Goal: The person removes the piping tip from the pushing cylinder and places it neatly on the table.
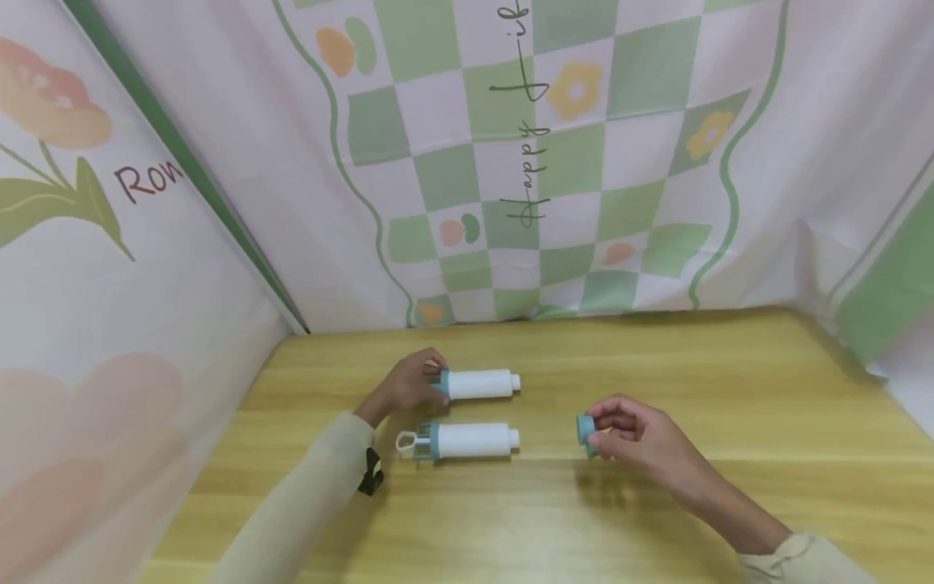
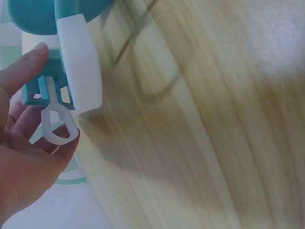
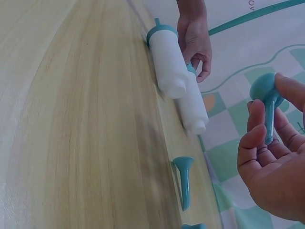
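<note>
Two white plunger cylinders with teal collars lie side by side on the table. My left hand (image 1: pixel 401 385) grips the far cylinder (image 1: pixel 477 384) at its collar end. The left wrist view shows the thumb on its teal frame and a white pull ring (image 2: pixel 71 131) beside the fingers. Closer to me, the near cylinder (image 1: pixel 474 440) lies untouched, its ring handle (image 1: pixel 405 442) pointing left. My right hand (image 1: pixel 642 438) pinches a teal funnel-shaped nozzle (image 1: pixel 585 430) above the table, and its narrow tube (image 3: pixel 269 124) points down toward the palm in the right wrist view.
Another teal nozzle (image 3: pixel 186 186) lies on the table in the right wrist view, with part of a further teal piece (image 3: pixel 194 226) at the bottom edge. A checkered cloth (image 1: pixel 503 251) hangs behind the wooden table (image 1: pixel 511 527); a printed cloth (image 1: pixel 168 300) hangs at the left.
</note>
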Tool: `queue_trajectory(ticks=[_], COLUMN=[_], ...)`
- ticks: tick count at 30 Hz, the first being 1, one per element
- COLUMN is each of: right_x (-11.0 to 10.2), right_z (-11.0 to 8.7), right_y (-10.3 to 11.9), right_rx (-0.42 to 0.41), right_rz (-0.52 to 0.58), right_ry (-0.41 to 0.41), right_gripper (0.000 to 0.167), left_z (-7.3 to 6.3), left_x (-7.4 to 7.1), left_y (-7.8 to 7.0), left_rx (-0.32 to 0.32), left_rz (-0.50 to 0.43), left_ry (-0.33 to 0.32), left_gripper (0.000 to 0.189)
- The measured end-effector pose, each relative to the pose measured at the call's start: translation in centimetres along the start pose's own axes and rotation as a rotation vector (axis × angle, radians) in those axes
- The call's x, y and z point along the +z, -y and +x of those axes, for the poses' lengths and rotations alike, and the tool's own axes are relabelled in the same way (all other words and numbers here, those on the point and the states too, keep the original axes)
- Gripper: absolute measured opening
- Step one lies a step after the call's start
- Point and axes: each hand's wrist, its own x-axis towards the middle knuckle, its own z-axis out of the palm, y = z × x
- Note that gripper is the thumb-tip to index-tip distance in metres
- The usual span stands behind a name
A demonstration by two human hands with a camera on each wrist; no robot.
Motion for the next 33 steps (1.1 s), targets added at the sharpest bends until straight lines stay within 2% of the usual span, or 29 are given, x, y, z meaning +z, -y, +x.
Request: queue_trajectory(ticks=[6,12,18,26,33], right_x=[0.3,0.6,0.7,0.8,1.0], right_z=[-0.1,-0.4,-0.5,-0.3,-0.5], right_y=[0.1,0.0,0.1,1.1,1.5], right_rx=[-0.021,-0.033,-0.033,-0.034,-0.03], right_rz=[0.02,0.03,0.031,-0.006,-0.023], right_ry=[0.021,0.03,0.032,0.007,0.017], right_gripper=[0.034,0.033,0.033,0.033,0.032], left_z=[-0.6,-1.0,-1.7,-3.0,-4.2], left_x=[-0.2,-0.6,-0.9,-1.1,-1.1], left_y=[-0.1,-0.1,-0.5,-1.9,-2.5], left_rx=[-0.003,-0.022,0.004,0.062,0.058], left_rz=[-0.027,0.023,0.062,0.071,0.079], left_ry=[-0.015,-0.034,-0.058,-0.059,-0.12], left_gripper=[0.045,0.053,0.062,0.059,0.055])
